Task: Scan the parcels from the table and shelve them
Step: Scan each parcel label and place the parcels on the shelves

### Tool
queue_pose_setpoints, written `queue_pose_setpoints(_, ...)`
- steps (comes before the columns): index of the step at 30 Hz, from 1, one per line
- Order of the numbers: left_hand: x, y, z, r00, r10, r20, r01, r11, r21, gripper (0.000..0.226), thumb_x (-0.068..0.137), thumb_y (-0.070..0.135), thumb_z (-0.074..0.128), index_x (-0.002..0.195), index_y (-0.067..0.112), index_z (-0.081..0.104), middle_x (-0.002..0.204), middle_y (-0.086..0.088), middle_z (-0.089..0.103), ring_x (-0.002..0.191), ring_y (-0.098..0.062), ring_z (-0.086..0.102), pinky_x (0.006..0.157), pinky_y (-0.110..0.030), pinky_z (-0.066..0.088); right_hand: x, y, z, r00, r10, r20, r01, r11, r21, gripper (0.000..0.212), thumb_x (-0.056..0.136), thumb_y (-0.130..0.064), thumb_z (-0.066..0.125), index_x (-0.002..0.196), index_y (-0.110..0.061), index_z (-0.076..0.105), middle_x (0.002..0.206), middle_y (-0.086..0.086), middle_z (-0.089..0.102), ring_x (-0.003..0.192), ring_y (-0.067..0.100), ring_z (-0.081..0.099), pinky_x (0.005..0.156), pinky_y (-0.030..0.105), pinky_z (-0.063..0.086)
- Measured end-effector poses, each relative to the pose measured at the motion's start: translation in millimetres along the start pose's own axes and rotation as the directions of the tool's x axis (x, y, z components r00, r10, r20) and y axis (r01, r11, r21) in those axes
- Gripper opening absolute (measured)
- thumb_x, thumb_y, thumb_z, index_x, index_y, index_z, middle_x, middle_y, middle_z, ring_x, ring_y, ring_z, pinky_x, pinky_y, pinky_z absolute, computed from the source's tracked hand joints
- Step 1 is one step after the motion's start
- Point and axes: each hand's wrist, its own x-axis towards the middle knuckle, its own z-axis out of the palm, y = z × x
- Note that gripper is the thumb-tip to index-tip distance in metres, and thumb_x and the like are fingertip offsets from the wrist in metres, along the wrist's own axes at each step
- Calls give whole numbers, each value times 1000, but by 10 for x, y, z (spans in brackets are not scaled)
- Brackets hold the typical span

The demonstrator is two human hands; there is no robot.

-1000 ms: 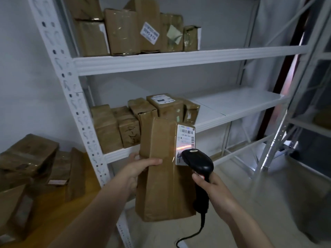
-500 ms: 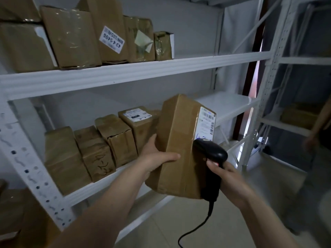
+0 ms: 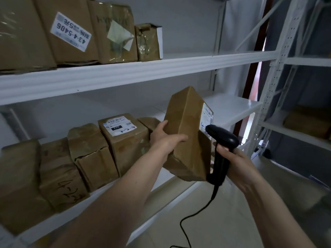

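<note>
- Step in hand: shelving, by judgement; parcel (image 3: 186, 133) held up in front of middle shelf (image 3: 231, 106), tilted, top end leaning away toward the shelf, white label on its rt face.
- L hand (image 3: 164, 138): fingers wrapped round parcel's near-left edge, thumb lying across the front face; carries the parcel alone.
- R hand (image 3: 231, 158): curled tight round grip of black scanner (image 3: 222, 138); scanner head just beside the label, touching or nearly so (cannot tell); cord (image 3: 197, 212) hanging down below the hand.
- Next move, as judged: push parcel fwd and down onto bare shelf board just beyond and rt of L hand; needs the tilt levelled, and scanner drawn back clear of the label side.
- Left of L hand: row of taped brown boxes (image 3: 123, 140) on same shelf, packed side by side, some w/ marker numbers.
- Above both hands: upper shelf (image 3: 197, 67) w/ more boxes (image 3: 111, 31), one labelled 43-4-5406.
- Rt of R hand: second white rack (image 3: 279, 72), dim; pale floor (image 3: 232, 221) below; grey wall behind.
</note>
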Motion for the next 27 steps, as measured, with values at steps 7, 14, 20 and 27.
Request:
queue_pose_setpoints(7,626,394,551,977,-87,-196,92,996,17,95,65,33,86,146,28,38,140,-4,49,123,-31,51,102,-46,47,720,-351,-111,989,-15,150,32,993,-113,34,90,-22,59,122,-11,60,116,6,69,109,22,63,81,30,48)
queue_pose_setpoints(14,1049,568,802,941,-154,-300,179,982,55,107,55,39,86,147,20,35,139,-14,50,121,-37,51,99,-45,47,1529,-385,-42,967,49,249,15,968,-250,20,95,-20,57,112,-11,63,101,11,69,99,29,65,90,42,50)
queue_pose_setpoints(20,1062,476,681,986,-99,-136,124,974,189,86,73,11,83,147,15,40,146,-7,44,129,-27,48,104,-39,46,1919,-234,-17,957,153,246,-127,985,-120,20,96,-17,55,109,-4,62,100,13,68,95,27,65,84,36,51)
queue_pose_setpoints(27,1039,372,523,982,21,-188,110,745,658,90,71,26,86,147,25,38,158,-7,11,142,-30,28,116,-41,31,2166,-137,238,936,200,291,-157,974,-166,24,96,-19,56,113,-2,63,107,15,68,104,29,64,93,40,50)
